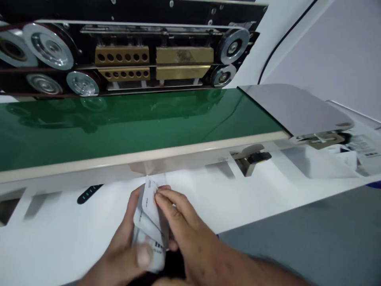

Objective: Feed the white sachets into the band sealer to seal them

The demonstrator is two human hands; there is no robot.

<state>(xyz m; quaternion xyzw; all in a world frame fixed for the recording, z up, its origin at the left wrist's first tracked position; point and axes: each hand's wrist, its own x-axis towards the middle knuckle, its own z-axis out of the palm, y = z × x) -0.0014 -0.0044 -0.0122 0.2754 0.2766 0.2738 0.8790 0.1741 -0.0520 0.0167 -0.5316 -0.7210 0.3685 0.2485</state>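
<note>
My left hand is wrapped around a stack of white printed cards with rounded corners, low in the middle of the head view. Its thumb presses on the near end of the stack. From the right, my right hand pinches the top card near its edge with thumb and forefinger. That card is fanned out at an angle over the others, its far tip close to the front edge of the green conveyor belt. Small dark print shows on the cards, too small to read. The stack's underside is hidden by my fingers.
Behind the belt stands a band sealing machine with metal wheels and brass blocks. A metal plate ends the belt at right. A black strip with teal marks lies on the white surface; a bracket juts out.
</note>
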